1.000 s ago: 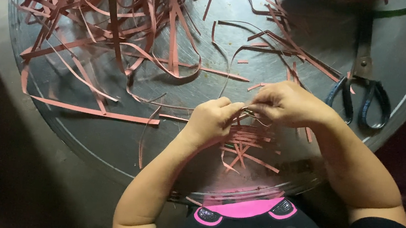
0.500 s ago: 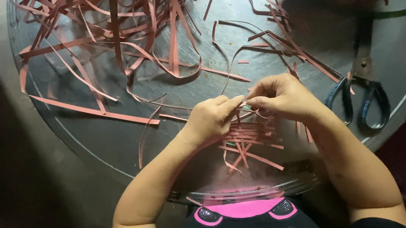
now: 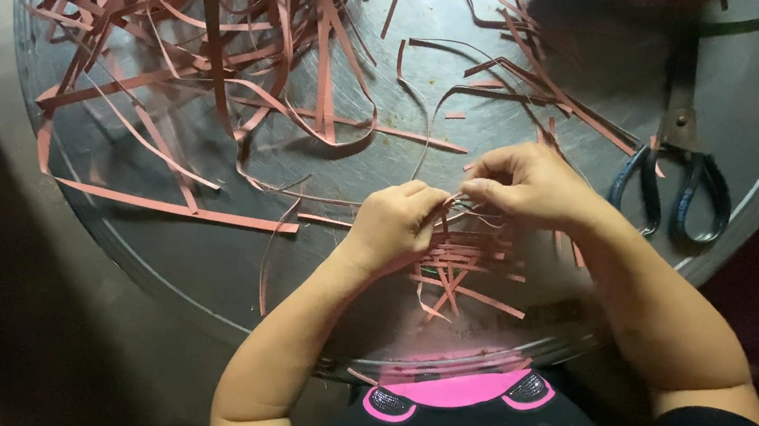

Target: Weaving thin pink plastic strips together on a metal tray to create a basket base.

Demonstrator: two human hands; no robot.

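Note:
My left hand (image 3: 397,222) and my right hand (image 3: 528,184) meet over the near middle of a round metal tray (image 3: 204,270). Both pinch thin reddish-brown strips (image 3: 466,208) between fingertips, and the strips run between the two hands. Under the hands lies a small woven patch of crossed strips (image 3: 459,264); the hands hide part of it. A big loose pile of the same strips (image 3: 208,54) covers the far left of the tray.
Dark-handled scissors (image 3: 680,169) lie shut at the tray's right side, blades pointing away. More stray strips (image 3: 543,85) lie beyond my right hand. The floor around the tray is dark.
My right hand has lifted slightly away and to the right, drawing the strips taut. The left hand has stayed almost in place.

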